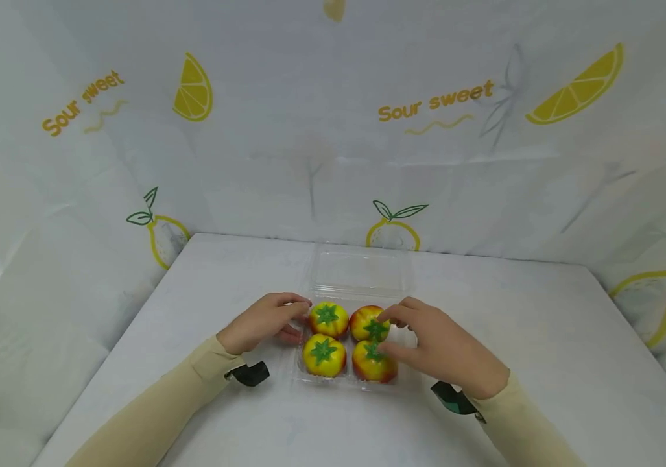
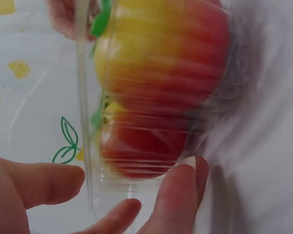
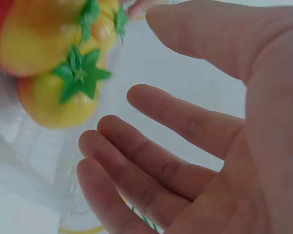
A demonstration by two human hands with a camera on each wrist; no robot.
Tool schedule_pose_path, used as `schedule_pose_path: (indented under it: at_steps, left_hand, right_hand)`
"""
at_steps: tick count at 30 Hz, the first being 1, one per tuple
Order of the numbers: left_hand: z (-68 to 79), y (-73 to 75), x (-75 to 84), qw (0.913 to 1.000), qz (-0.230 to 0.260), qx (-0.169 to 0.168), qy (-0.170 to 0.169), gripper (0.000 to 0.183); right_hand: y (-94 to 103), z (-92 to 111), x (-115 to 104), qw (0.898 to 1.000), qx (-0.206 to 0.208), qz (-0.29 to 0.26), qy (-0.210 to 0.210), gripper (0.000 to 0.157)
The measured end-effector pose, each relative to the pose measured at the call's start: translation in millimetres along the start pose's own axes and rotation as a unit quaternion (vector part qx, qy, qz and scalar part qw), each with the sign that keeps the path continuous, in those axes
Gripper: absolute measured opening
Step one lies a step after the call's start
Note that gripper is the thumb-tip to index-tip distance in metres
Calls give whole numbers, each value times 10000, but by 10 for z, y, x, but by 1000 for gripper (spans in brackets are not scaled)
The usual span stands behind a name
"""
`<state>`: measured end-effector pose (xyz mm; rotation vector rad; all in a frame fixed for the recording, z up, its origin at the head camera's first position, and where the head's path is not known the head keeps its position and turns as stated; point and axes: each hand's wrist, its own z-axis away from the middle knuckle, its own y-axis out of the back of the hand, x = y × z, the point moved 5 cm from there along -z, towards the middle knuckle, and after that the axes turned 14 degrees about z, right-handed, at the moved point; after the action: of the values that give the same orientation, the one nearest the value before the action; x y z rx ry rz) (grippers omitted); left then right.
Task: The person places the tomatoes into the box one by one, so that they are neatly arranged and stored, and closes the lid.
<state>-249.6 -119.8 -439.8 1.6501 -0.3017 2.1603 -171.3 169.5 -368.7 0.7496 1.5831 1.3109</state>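
A clear plastic clamshell box lies with its lid folded back behind it. Inside sit several yellow-and-red tomatoes with green star-shaped tops, among them a back left tomato and a front left tomato. My left hand is at the box's left side, fingertips right by its ribbed wall. Over the right edge hovers my right hand, its fingers spread and relaxed, overlapping the back right tomato and front right tomato. The right wrist view shows nothing in that palm.
The box stands on a white-covered table. Behind and beside it hangs a white cloth backdrop printed with lemons and lettering. Dark straps with small devices sit at both wrists, below beige sleeves.
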Motion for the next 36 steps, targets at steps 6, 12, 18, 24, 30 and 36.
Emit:
schedule_pose_path:
  at_steps: [6,12,18,24,30,36]
  left_hand:
    - [-1,89,104,9999,-5,110,79,52]
    - [-138,189,221,9995,-73,312,62,55]
    - [-365,271,328,9990,-19,429,117,57]
    - [-484,336,362,9987,86,445,222,57]
    - [-510,312,262,9991,228,303,209,44]
    - [-595,248,266,9992,356,160,126,44]
  right_hand:
    - [176,-56,350,9979,569,-271,-112,40]
    - [169,-170,804,9942,631,-437,-748,54]
    - [20,-316,1130,9864,343,-647,-1468,70]
    - [-260,-447,1265,9590,-270,-2170,-1803,79]
    - [-428,-483,1274,9395,-393,-2869,-1830,72]
    - [-401,-480,1271,9408,-295,-2848,-1815,60]
